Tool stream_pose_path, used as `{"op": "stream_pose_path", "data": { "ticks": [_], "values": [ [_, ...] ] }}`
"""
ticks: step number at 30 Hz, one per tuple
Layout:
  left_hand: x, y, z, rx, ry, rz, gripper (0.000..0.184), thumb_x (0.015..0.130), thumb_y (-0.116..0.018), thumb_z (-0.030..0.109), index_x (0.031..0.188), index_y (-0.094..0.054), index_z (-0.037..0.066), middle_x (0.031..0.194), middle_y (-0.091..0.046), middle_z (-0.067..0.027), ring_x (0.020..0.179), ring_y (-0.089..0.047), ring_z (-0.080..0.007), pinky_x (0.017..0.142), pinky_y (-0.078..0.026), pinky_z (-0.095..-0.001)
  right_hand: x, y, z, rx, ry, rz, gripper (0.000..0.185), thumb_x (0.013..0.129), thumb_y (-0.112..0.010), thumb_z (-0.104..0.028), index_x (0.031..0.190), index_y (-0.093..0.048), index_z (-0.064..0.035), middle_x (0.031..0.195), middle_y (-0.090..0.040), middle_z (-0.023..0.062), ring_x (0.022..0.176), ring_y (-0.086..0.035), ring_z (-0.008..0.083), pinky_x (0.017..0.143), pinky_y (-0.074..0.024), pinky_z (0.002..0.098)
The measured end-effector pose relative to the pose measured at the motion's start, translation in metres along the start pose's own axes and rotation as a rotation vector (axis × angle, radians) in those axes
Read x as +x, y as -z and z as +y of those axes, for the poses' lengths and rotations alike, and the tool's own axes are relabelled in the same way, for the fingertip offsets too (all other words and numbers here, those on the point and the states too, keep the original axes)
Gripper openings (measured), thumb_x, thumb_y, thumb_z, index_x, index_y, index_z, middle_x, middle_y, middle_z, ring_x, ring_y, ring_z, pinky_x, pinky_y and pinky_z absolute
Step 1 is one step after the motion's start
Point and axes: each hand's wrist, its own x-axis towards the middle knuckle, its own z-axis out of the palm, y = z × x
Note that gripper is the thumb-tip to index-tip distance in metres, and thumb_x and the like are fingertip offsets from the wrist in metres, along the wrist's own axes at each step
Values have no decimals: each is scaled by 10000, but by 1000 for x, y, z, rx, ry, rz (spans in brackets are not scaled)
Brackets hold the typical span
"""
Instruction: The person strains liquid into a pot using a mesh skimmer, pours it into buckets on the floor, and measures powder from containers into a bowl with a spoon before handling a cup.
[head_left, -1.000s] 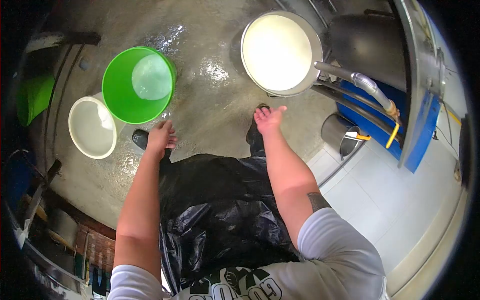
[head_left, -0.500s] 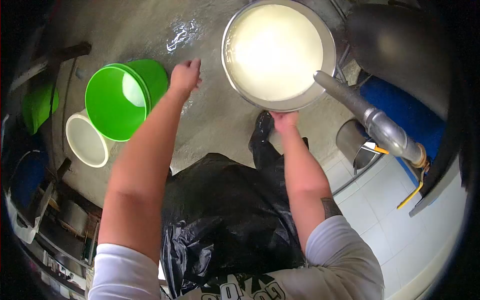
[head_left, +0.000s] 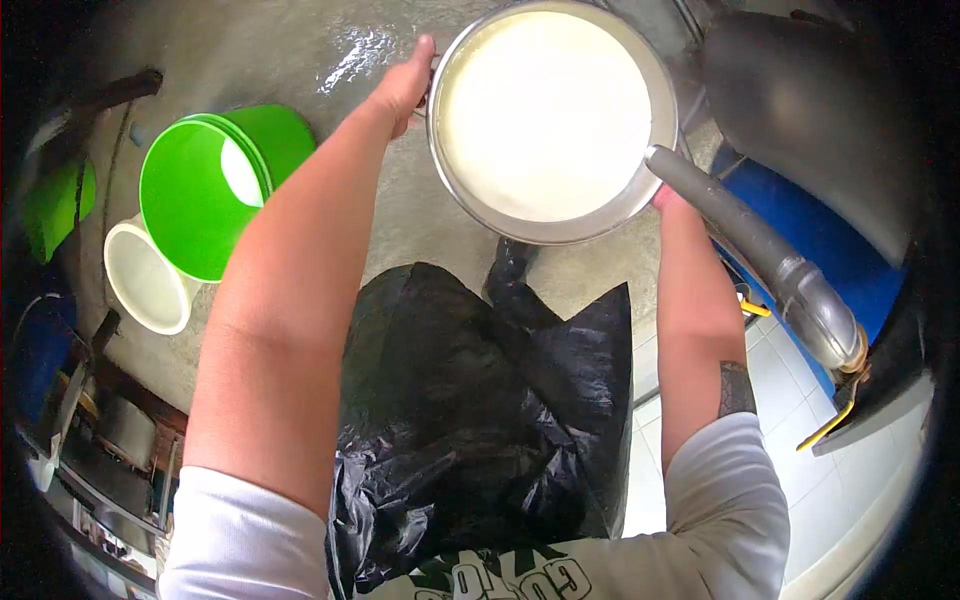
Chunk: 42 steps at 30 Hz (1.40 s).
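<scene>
A large round metal pot (head_left: pixel 662 110) holds pale, creamy liquid (head_left: pixel 545 115) nearly to its rim. At the pot's left side, my left hand (head_left: pixel 403 88) is closed around the side handle, thumb pointing up. My right hand (head_left: pixel 667 197) is against the pot's lower right side, its fingers hidden behind the wall. Over the right rim reaches the end of a grey metal pipe (head_left: pixel 735 210). What supports the pot from below is out of sight.
A green bucket (head_left: pixel 190 205) lies tilted on the wet floor (head_left: pixel 290 50) at left, beside a white bucket (head_left: pixel 150 280). A yellow-handled valve (head_left: pixel 828 422) is on the pipe at right. A blue drum (head_left: pixel 800 240) stands behind the pipe. A black apron (head_left: pixel 440 400) covers my front.
My left hand has moved right and up onto the pot's handle. My right hand has shifted from the pot's near bottom edge to its right side. The view has shifted slightly.
</scene>
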Motion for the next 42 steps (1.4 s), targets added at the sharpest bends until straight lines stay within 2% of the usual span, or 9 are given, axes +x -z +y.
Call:
{"op": "stream_pose_path", "data": {
  "ticks": [2,5,6,8,10,12,20,32,42],
  "values": [
    [-35,-10,-15,-1,-32,185,790,993,-359,728,1369,-624,86,1291,-639,-136,1186,-553,-293,956,-440,-541,111,110,-24,264,-240,-67,470,1050,-461,-219,1475,-469,-18,1386,-584,238,1215,-636,364,1044,-535,565],
    [-39,2,-53,-85,8,243,743,1005,-379,699,1317,-647,80,1192,-673,-106,1072,-590,-244,881,-477,-481,3,-13,-3,-916,270,-399,468,1053,-451,-246,1444,-496,5,1351,-607,243,1183,-648,374,1035,-538,560],
    [-50,5,-62,-133,40,220,715,1013,-381,686,1291,-657,88,1151,-687,-93,1012,-602,-221,833,-485,-446,3,-16,4,-917,264,-400,468,1053,-451,-246,1444,-496,5,1351,-607,243,1183,-648,374,1035,-538,560],
    [-66,8,-81,-189,70,201,688,1022,-383,673,1266,-668,96,1110,-701,-81,953,-614,-199,785,-493,-411,16,-17,15,-406,-32,-131,534,924,-734,-283,1364,-593,-15,1283,-657,188,1040,-691,300,929,-572,450],
    [-77,16,-102,-271,49,222,646,1037,-384,654,1210,-686,111,998,-707,-52,838,-597,-165,709,-472,-368,5,-38,28,-262,-116,-154,442,983,-636,-298,1333,-619,-29,1279,-668,193,1083,-686,326,940,-571,486],
    [-87,28,-127,-306,74,241,669,1041,-379,659,1231,-671,87,976,-680,-50,786,-537,-167,659,-429,-361,-59,-98,53,-401,-166,156,410,1020,-555,-307,1315,-632,-32,1258,-687,182,1073,-690,332,946,-566,491],
    [-145,67,-230,-524,176,377,747,1030,-470,615,1447,-538,-2,1402,-613,-173,1260,-582,-266,1058,-440,-379,-83,-71,161,-581,-180,40,456,1000,-569,-360,1276,-650,-7,1177,-714,173,1031,-712,307,880,-591,470],
    [-275,142,-333,-589,183,375,695,1060,-439,559,1398,-570,-34,1356,-634,-169,1212,-598,-265,1086,-418,-390,-196,-108,272,-575,-294,-5,478,1094,-401,-384,1341,-581,-18,1242,-688,151,1095,-678,280,979,-536,441],
    [-427,161,-341,-783,99,452,608,1086,-402,511,1310,-642,-1,1254,-675,-132,1115,-623,-230,1015,-457,-363,-319,-180,275,-826,-67,-111,471,1113,-428,-406,1323,-591,-19,1174,-692,128,1035,-668,226,923,-546,386]
  ]
}}
